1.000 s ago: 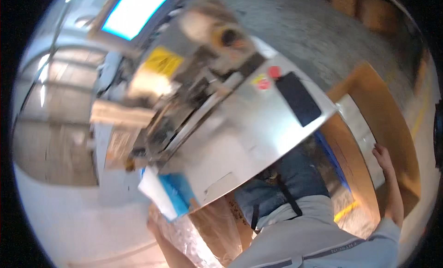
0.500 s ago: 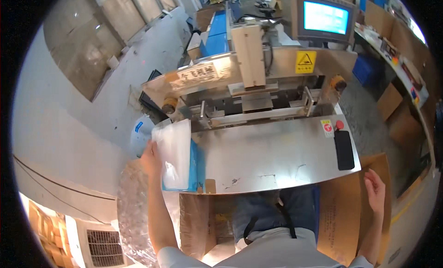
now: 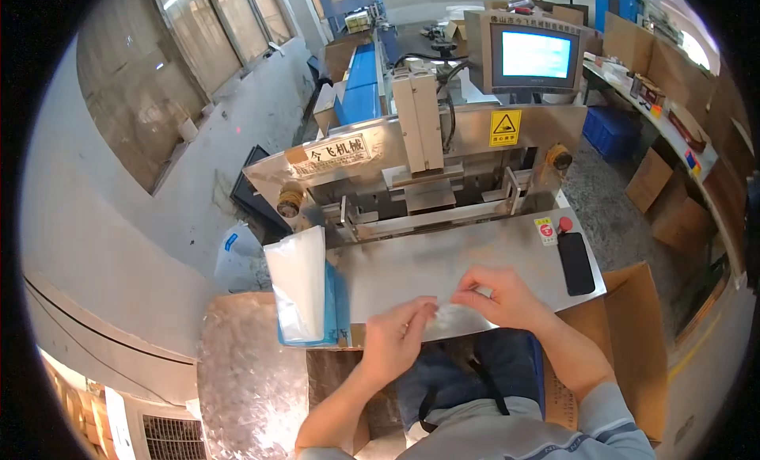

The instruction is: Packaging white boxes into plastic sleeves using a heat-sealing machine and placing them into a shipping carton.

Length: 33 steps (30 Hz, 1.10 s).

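A seated worker in a grey top and jeans is leaning over the near edge of a steel worktop (image 3: 475, 258), both bare hands meeting on a small clear plastic bag (image 3: 445, 317). The left hand (image 3: 396, 340) is pinching the bag's left end between thumb and fingertips, and the right hand (image 3: 500, 295) is gripping its right end, fingers curled over the film. The bag is lying at the worktop's near edge, about midway along it, stretched between the two hands.

To the left, at the worktop's near-left corner, a stack of white bags (image 3: 299, 287) is standing propped in a blue holder (image 3: 336, 309), well apart from the left hand. Below that corner, a sheet of bubble wrap (image 3: 245, 381) is spreading over a lower surface. On the right, an open cardboard box (image 3: 633, 341) is sitting just beside the worker's right forearm. A black rectangular device (image 3: 575, 263) is lying at the worktop's right edge, with a red button (image 3: 565, 222) just beyond it at the far-right corner.

Along the far edge, the steel body of a sealing machine (image 3: 419, 167) is rising, carrying a yellow warning sticker (image 3: 505, 128). Above it, a monitor (image 3: 535, 56) is glowing pale blue. Farther back, a blue conveyor (image 3: 360, 88) is running away from the machine, and cardboard cartons (image 3: 673, 214) are crowding the floor on the right.
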Available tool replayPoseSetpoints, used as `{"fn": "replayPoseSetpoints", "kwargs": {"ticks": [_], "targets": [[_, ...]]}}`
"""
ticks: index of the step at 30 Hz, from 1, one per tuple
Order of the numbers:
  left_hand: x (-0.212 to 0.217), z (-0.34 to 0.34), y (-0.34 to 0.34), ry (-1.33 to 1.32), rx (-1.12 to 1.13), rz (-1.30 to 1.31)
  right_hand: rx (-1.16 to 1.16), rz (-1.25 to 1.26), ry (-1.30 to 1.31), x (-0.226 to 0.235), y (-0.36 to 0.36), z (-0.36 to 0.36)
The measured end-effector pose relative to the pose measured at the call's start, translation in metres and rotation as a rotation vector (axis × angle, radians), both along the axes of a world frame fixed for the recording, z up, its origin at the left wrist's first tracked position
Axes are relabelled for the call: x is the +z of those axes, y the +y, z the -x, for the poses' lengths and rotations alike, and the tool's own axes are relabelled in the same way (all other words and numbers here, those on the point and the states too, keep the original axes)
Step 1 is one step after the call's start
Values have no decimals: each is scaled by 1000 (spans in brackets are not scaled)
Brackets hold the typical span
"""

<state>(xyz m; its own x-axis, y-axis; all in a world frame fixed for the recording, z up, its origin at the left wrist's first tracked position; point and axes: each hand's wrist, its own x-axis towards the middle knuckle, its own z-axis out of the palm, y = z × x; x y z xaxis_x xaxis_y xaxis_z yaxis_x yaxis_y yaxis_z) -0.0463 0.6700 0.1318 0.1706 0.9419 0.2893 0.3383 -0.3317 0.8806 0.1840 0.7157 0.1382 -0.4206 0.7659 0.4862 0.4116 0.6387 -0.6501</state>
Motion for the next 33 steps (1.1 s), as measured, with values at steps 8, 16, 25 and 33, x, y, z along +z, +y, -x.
{"fn": "replayPoseSetpoints", "kwargs": {"ticks": [8, 16, 25, 33], "targets": [[-50, -15, 1, -176, 150, 388, -119, -261, 155, -12, -7, 0], [-8, -36, 13, 131, -76, -137, 46, -239, -190, -41, -7, -15], [2, -1, 48, 583, -290, 5, 98, 229, -501, -42, 16, -39], [-32, 34, 129, 570, -456, 15, 305, 312, 12, -79, 102, -54]]}}
